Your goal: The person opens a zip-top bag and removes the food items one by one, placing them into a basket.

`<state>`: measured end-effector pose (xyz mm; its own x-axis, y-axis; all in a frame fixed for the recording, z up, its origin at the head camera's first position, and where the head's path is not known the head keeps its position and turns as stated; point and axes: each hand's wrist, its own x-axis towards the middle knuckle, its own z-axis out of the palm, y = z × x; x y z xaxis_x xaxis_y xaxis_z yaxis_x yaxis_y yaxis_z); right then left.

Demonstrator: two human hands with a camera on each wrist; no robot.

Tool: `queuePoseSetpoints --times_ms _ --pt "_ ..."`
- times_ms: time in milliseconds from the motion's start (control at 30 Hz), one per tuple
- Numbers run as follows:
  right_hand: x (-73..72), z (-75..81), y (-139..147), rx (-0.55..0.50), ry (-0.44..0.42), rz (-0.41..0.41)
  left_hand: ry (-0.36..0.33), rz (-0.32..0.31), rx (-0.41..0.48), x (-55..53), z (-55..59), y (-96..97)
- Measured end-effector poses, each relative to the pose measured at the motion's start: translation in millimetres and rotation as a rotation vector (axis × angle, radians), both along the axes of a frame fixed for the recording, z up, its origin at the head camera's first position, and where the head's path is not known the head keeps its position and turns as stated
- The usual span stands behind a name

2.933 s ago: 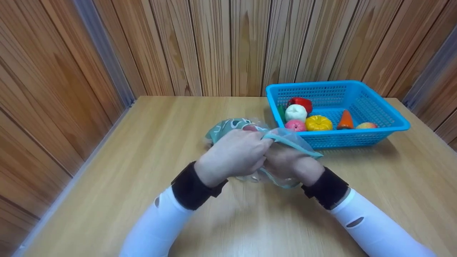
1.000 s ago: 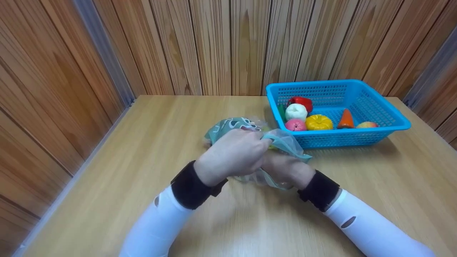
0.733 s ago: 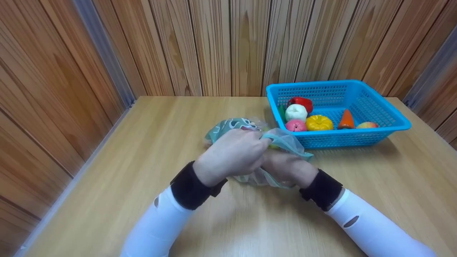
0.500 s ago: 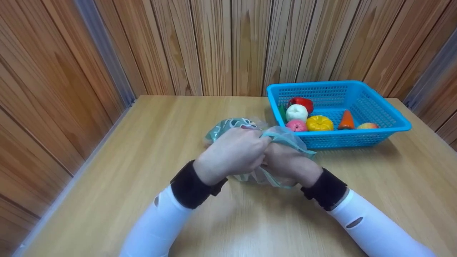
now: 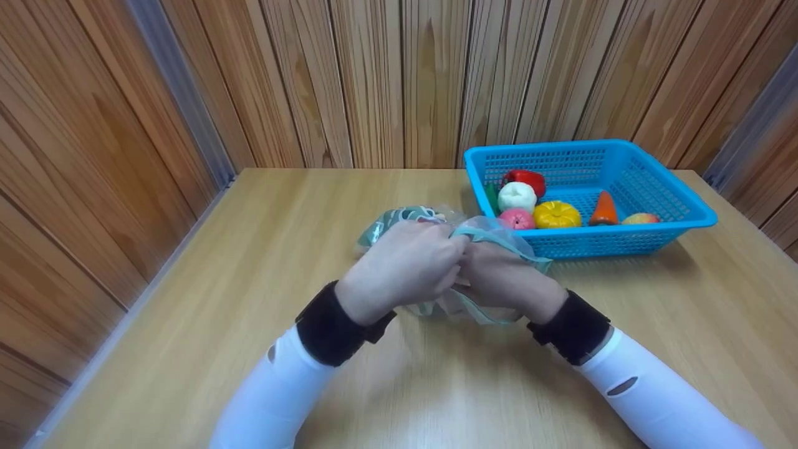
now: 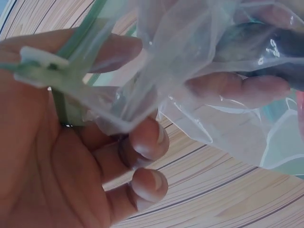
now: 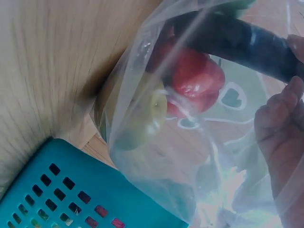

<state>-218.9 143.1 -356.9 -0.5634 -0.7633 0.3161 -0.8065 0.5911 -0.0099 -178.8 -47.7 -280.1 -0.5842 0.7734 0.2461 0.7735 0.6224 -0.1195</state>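
A clear plastic bag with green trim and print (image 5: 396,221) lies on the table. My left hand (image 5: 408,265) pinches the bag's rim between thumb and finger; the other fingers curl loosely, and a white zip slider (image 6: 40,64) shows beside the thumb in the left wrist view. My right hand (image 5: 508,277) reaches into the bag's mouth and, in the right wrist view, grips one end of a dark toy eggplant (image 7: 242,42). Beside the eggplant inside the bag are a red bell pepper (image 7: 197,78) and a yellow-green round fruit (image 7: 135,114). In the head view my hands hide most of these.
A blue basket (image 5: 623,240) stands at the back right, close to the bag. It holds a red pepper (image 5: 525,181), a white vegetable (image 5: 517,197), a pink fruit (image 5: 516,218), a yellow pumpkin (image 5: 557,215), a carrot (image 5: 603,209) and other produce. Wooden panels (image 5: 374,81) rise behind the table.
Over the last second my right hand and wrist have shifted slightly right and away from me, still in the bag. My left hand stays nearly still on the rim.
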Motion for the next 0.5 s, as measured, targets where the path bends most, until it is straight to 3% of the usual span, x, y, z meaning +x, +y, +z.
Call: queuePoseSetpoints --times_ms 133,333,500 --pt "0.5 5.6 2.4 -0.067 0.018 0.066 0.061 0.042 0.009 0.6 0.8 -0.5" --pt "0.8 16.1 7.6 -0.255 0.231 0.244 0.189 0.124 0.037 1.0 -0.8 0.5" --pt "6.2 29.6 8.9 -0.342 0.304 0.284 0.216 0.190 0.055 0.0 -1.9 -0.9"
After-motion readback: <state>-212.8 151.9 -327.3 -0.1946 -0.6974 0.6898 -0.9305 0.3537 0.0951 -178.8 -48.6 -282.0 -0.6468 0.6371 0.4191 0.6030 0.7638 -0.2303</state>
